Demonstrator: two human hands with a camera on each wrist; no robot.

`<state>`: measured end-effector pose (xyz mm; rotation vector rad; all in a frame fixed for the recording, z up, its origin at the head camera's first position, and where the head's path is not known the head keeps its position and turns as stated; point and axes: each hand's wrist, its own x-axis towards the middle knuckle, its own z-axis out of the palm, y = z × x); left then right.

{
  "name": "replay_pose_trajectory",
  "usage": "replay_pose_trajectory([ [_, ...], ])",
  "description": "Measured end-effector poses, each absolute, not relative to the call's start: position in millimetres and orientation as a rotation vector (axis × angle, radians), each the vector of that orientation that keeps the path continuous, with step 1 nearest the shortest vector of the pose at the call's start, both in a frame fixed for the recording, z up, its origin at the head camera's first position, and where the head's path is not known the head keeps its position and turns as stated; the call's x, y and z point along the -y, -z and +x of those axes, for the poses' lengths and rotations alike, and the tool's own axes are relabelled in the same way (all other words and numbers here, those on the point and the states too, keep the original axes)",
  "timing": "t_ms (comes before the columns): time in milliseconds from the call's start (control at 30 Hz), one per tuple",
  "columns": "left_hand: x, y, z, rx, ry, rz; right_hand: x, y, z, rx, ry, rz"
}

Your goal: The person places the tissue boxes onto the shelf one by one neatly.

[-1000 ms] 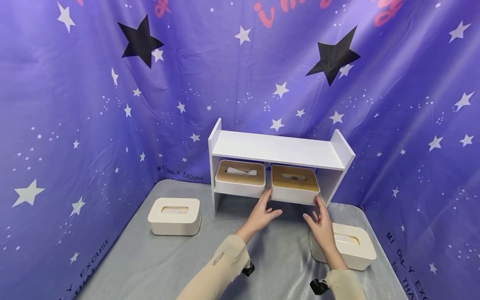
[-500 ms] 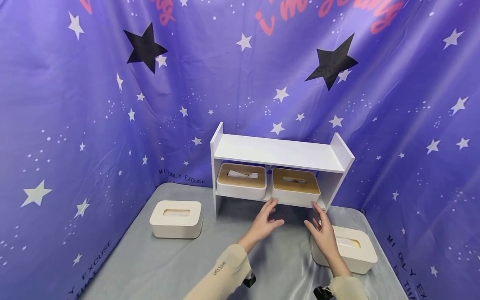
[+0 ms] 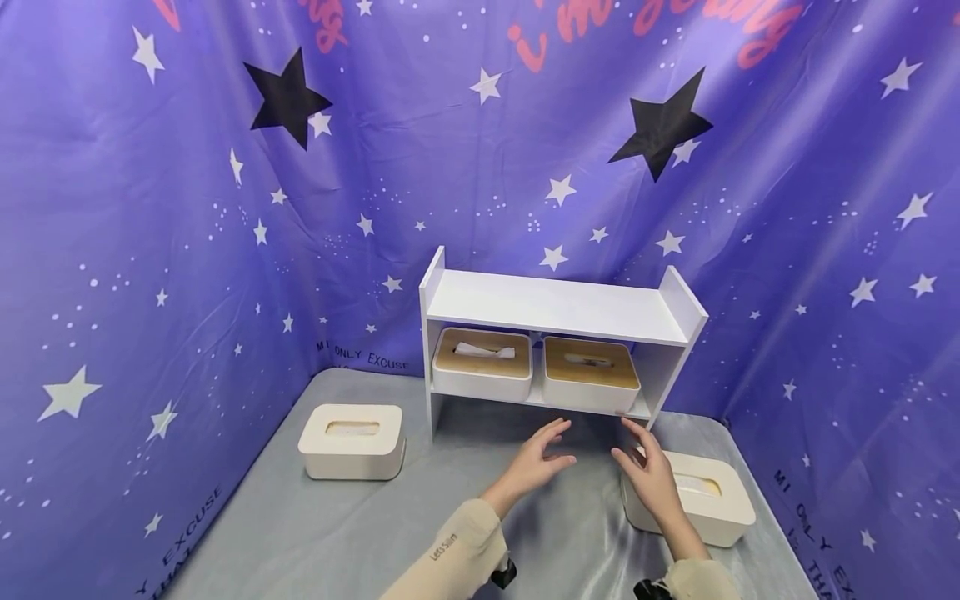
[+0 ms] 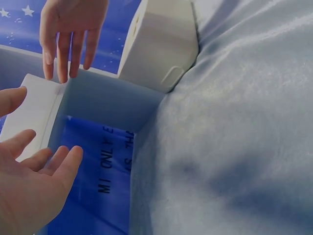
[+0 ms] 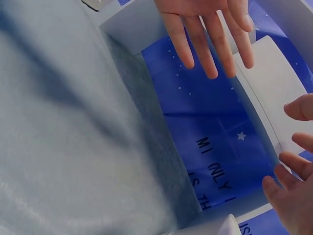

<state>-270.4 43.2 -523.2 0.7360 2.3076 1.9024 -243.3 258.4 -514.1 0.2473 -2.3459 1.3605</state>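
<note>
Two white tissue boxes with wood-coloured lids sit side by side on the lower board of a white shelf. Both the left box and the right box face front, a tissue showing in the slot of each. In front of the right box, my left hand holds nothing, its fingers loosely spread. My right hand is likewise bare, below that box's right corner, fingers relaxed. The left wrist view shows my left hand with its palm turned up towards the shelf.
An all-white tissue box stands on the grey cloth at the left. Another white tissue box stands at the right, partly behind my right hand. A purple star-printed curtain encloses the back and sides.
A second ago my fingertips were at the right box's front corners. Both hands have since drawn back and down, off the box. The box stays on the shelf; the view has tilted slightly.
</note>
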Motion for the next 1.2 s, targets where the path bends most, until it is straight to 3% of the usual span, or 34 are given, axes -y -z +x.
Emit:
replay_pose_trajectory([
  [1200,-62,539,-260,-2.275,-1.77,0.685,-290,544,-227,2.311,-1.507,0.386],
])
